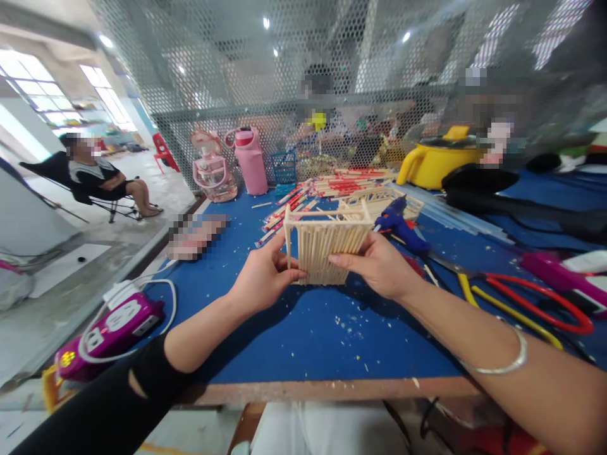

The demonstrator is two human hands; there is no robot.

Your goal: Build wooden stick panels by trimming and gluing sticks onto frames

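Observation:
Between my hands, a small box-shaped frame of pale wooden sticks [325, 251] stands at the middle of the blue work surface. Upright sticks fill most of its near side, with a gap at the left. My left hand [270, 272] grips its left lower corner, thumb in front and fingers behind. On the right side, my right hand [374, 260] pinches it with the thumb across the front sticks; its other fingers are hidden behind. A blue glue gun [403, 224] lies just beyond my right hand. Behind the frame lie red-and-white wrapped sticks [348, 182] and another stick structure [412, 203].
Pliers with red and yellow handles [535, 297] lie at the right, near clear glue sticks [459, 215]. A yellow pot [439, 164], pink bottle [251, 161] and pink jug [213, 170] stand by the mesh screen [265, 76]. A purple power strip [111, 328] sits left. A person [107, 170] sits beyond.

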